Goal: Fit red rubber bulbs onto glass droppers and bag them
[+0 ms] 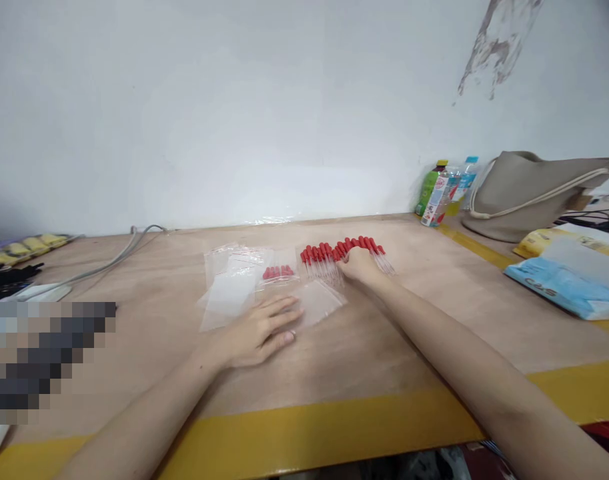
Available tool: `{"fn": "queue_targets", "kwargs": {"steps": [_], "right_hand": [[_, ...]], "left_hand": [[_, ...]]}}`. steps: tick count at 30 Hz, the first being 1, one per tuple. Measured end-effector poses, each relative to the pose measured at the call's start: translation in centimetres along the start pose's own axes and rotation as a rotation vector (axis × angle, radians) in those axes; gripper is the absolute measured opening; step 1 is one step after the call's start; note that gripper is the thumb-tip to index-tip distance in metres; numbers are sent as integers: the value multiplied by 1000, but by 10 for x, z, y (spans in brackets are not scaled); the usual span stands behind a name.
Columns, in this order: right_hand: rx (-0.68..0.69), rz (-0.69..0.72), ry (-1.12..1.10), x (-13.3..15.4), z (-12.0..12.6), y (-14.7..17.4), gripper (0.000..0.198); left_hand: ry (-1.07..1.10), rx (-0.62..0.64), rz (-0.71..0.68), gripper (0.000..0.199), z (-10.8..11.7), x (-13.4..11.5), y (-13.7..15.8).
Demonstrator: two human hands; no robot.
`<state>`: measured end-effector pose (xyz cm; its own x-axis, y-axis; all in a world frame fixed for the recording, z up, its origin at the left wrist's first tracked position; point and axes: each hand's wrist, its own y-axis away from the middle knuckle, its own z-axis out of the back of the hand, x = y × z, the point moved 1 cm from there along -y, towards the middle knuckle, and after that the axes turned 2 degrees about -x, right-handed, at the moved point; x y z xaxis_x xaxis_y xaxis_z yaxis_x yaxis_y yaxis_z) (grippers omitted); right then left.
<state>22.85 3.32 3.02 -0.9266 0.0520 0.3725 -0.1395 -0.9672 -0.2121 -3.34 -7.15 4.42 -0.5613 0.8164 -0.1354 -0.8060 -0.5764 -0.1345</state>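
My left hand [264, 331] rests palm down with its fingers spread, at the near edge of some clear plastic bags [321, 303]. Just beyond its fingertips, several red bulbs [279, 272] show in a clear bag. More flat clear bags [231, 290] lie overlapping to the left. A row of droppers [317, 253] with red bulbs and thin clear stems spreads on the table, bulbs toward the wall. Among them my right hand [357, 265] is closed, its fingers curled at the red bulbs of a few droppers; its fingertips are partly hidden.
Drink bottles [434, 193] and a grey bag [519, 193] stand at the back right. A blue tissue pack [569, 283] lies at the right. A grey cable [114, 253] crosses the left side. Yellow tape [324, 427] runs along the table's front edge; a wall stands behind.
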Motion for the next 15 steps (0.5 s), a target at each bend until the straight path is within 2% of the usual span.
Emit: {"fn": "queue_targets", "kwargs": {"steps": [2,4,15], "right_hand": [[17,-37,4,3,-3,-2,24],[43,-66,3,5,-6,-5,26],[119,-176,-40,11,-6,-14,26]], "left_hand": [[54,86,12,55,-3,-3,-1],[84,116,35,58,-7,-3,-2],[145,70,25,53,-18,4,-4]]}}
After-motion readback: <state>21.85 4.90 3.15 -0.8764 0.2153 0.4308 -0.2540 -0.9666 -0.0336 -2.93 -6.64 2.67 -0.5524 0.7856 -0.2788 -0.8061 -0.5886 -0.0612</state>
